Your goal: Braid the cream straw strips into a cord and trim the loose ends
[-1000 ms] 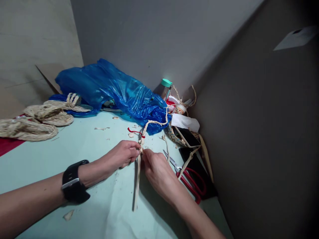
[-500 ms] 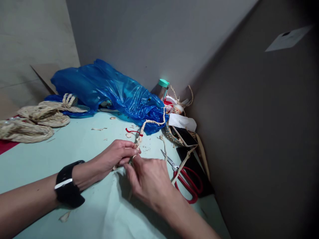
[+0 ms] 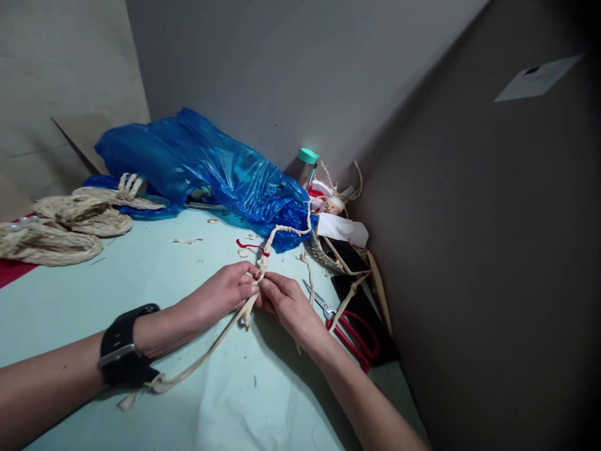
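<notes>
Grey walls (image 3: 282, 69) meet behind a worktop (image 3: 154, 269) covered in smooth, pale mint-green sheeting. Near its middle, the left hand (image 3: 232, 285) has thumb and fingers pinched around the lower end of a pale, braided plant-fibre cord (image 3: 268, 242), and the right hand (image 3: 293, 307) grips that same spot with closed fingertips; the lower fingers of the right hand are hidden. From their grip a loose, flat, straw-coloured strand (image 3: 205, 358) trails toward the near left, reaching the black wristwatch (image 3: 123, 351) with a wide strap on the left wrist. Just beyond the fingers, a thin red thread (image 3: 248, 245) is tied around the cord, which bends on to a crumpled, translucent blue plastic bag (image 3: 201, 156) along the far edge. Right of the hands, steel scissors with red loop handles (image 3: 328, 309) lie by the right edge, partly over a flat black panel (image 3: 382, 347). Toward the far right corner are a white paper strip (image 3: 342, 230) and a bottle with a turquoise lid (image 3: 308, 156). Woven straw slippers (image 3: 61, 244) lie toward the left edge, partly over a red sheet (image 3: 14, 272).
</notes>
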The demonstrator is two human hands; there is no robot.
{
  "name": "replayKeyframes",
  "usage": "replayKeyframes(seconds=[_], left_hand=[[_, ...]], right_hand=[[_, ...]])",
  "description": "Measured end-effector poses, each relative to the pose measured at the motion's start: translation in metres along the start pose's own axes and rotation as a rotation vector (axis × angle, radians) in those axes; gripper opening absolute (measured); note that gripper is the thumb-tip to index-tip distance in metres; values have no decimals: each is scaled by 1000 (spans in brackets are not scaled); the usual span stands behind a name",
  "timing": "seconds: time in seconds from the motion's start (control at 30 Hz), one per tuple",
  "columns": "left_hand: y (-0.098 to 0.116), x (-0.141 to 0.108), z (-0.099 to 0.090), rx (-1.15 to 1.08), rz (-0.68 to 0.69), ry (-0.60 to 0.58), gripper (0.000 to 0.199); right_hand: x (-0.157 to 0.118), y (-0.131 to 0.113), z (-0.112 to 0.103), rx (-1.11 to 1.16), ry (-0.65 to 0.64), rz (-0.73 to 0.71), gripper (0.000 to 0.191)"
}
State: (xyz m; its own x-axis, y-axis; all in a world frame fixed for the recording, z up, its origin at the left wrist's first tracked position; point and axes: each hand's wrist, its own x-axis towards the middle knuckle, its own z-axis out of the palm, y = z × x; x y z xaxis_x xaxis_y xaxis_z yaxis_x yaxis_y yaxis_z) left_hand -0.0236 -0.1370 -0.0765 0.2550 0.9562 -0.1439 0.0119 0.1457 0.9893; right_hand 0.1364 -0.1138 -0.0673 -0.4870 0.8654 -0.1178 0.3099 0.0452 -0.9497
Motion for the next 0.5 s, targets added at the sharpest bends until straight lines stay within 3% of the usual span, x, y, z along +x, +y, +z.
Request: replayKeyframes(seconds=[0.13, 0.23, 0.33, 0.4, 0.5], left_hand=[[8, -2, -1, 200, 0, 48, 17], [26, -5, -8, 417, 41, 101, 2], [41, -9, -11, 592, 103, 128, 22], [42, -13, -7, 666, 131, 112, 28], [30, -22, 9, 743, 185, 102, 17]], right_hand=[[1, -1, -3, -80, 40, -20, 37], [-1, -3, -2, -127, 95, -42, 37], [-3, -4, 0, -125, 127, -51, 38], [-4, -3, 1, -74, 123, -48, 37], [-3, -1, 1, 69, 88, -13, 33]])
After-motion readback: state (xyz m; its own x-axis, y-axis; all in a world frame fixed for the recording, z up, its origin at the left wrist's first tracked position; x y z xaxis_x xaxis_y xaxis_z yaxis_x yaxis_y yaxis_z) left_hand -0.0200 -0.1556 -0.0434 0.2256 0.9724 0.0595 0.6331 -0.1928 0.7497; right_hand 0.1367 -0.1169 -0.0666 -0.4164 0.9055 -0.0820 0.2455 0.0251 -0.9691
